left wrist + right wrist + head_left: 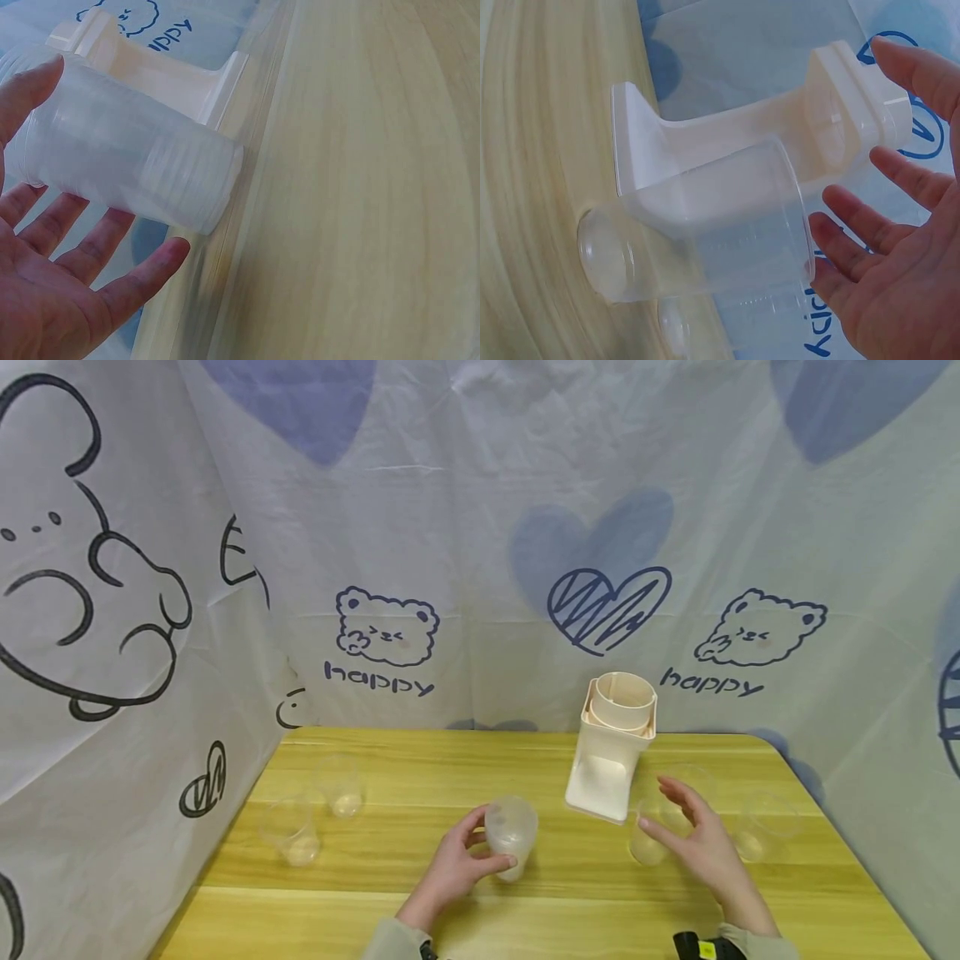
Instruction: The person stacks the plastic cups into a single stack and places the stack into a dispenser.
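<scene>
A nested stack of clear plastic cups (512, 827) is gripped by my left hand (457, 866) near the table's middle. In the left wrist view the thumb lies over the stack (127, 142) and the fingers spread along its underside. To the right, my right hand (701, 843) is held with fingers apart beside a single clear cup (647, 843) standing on the table. In the right wrist view nothing is held, and the fingertips are close to that cup's rim (799, 199); whether they touch cannot be told. Beyond both hands stands a cream plastic cup dispenser (606, 768).
Two clear cups, a rear cup (347, 802) and a nearer cup (300, 846), stand at the left. More clear cups stand at the right, one beyond the right hand (750, 843). A printed cloth (480, 552) hangs behind the wooden table (577, 914).
</scene>
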Available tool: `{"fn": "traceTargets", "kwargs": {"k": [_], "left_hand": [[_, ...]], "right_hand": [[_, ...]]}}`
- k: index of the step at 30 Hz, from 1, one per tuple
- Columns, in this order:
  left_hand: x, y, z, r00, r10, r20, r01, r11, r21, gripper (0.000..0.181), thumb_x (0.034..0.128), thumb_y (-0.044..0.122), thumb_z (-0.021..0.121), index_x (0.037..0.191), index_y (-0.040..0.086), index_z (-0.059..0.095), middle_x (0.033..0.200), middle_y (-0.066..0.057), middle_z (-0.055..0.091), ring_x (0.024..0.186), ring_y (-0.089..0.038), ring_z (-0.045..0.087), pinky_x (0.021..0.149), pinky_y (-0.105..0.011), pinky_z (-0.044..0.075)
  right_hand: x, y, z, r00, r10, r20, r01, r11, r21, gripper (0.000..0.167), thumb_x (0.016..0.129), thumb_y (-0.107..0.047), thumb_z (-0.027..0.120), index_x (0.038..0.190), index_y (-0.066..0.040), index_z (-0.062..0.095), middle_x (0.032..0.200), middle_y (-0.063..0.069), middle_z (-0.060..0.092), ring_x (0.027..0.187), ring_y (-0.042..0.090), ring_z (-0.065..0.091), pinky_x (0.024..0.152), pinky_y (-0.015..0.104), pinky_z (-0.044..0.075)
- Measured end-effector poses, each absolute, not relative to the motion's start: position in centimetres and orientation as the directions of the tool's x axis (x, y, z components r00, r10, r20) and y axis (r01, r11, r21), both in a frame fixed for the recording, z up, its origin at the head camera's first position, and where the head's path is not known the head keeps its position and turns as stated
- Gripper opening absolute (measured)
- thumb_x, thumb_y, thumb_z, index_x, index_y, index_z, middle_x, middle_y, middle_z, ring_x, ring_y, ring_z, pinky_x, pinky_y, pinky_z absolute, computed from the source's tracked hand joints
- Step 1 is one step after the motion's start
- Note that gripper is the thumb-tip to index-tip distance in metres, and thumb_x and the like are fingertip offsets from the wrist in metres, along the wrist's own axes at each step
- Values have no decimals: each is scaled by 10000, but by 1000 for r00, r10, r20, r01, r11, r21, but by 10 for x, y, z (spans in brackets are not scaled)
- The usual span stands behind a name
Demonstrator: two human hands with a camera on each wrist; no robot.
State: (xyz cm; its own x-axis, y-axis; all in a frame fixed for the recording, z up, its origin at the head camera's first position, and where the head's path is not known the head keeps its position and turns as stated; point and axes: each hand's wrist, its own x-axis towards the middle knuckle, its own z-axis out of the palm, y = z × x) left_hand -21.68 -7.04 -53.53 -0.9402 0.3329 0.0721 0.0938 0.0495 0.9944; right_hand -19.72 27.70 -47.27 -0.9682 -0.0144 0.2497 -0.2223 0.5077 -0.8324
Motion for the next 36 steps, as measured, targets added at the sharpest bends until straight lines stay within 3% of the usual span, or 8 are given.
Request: {"fn": "traceTargets", "kwargs": {"k": [9, 17, 24, 36], "left_hand": [[-216, -71, -535, -941, 332, 68, 89, 47, 995, 758, 784, 153, 846, 1438, 105, 466, 1304, -124, 520, 1170, -344, 537, 894, -372, 537], [-217, -71, -535, -943, 327, 65, 85, 50, 995, 763, 776, 157, 852, 1435, 107, 471, 1298, -122, 527, 1166, -346, 538, 891, -372, 538], [-216, -71, -535, -942, 327, 70, 90, 46, 995, 765, 776, 161, 852, 1435, 107, 469, 1306, -124, 526, 1166, -339, 542, 887, -365, 540], [-217, -70, -535, -942, 327, 73, 94, 49, 994, 761, 773, 159, 854, 1431, 113, 474, 1304, -121, 527, 1164, -341, 541, 883, -357, 541]], "right_hand": [[-199, 281, -473, -978, -17, 206, -187, 498, -847, 732, 868, -153, 765, 1449, 41, 364, 1448, 283, 393, 1343, 458, 309, 1090, 649, 203], [-199, 282, -478, -992, -23, 121, -114, 539, -835, 753, 853, -133, 776, 1454, 41, 357, 1464, 311, 301, 1322, 513, 285, 1021, 683, 296], [-199, 283, -480, -995, -22, 101, -98, 506, -857, 821, 837, -127, 788, 1480, 29, 303, 1447, 335, 290, 1306, 543, 305, 1018, 688, 300], [-201, 288, -490, -999, -14, 29, -32, 464, -885, 860, 841, -100, 780, 1504, 16, 244, 1462, 340, 292, 1317, 501, 341, 1012, 649, 347]]}}
